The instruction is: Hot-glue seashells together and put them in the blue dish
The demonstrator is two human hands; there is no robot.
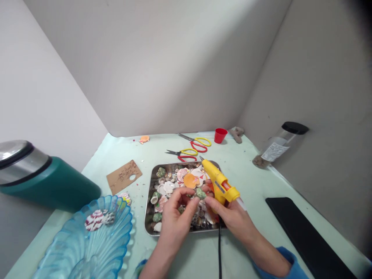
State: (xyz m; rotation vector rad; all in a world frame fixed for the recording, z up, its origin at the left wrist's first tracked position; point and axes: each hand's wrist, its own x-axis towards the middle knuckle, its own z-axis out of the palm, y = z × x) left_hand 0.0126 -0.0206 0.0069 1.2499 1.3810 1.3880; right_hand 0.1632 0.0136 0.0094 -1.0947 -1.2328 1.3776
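Observation:
Over a metal tray [147, 217] of mixed seashells, my left hand [177, 213] pinches a small green, bumpy shell [200, 193] between thumb and forefinger. My right hand [235, 219] is wrapped round a yellow hot glue gun [218, 180], whose nozzle points away and up to the left. The right thumb and fingertips come close to the green shell too; whether they press on it I cannot tell. A white glue stick [240, 203] sticks out of the gun's back, and a black cord [220, 252] hangs below. Beneath my hands lies an orange shell [191, 180] among pale ones.
At left stand a blue shell-shaped dish [116, 248] holding patterned shells and a green bottle [66, 186]. Behind are brown card [123, 177], two pairs of scissors [186, 152] and a red cup [220, 135]. At right are a clear jar [274, 149] and a black slab [302, 236].

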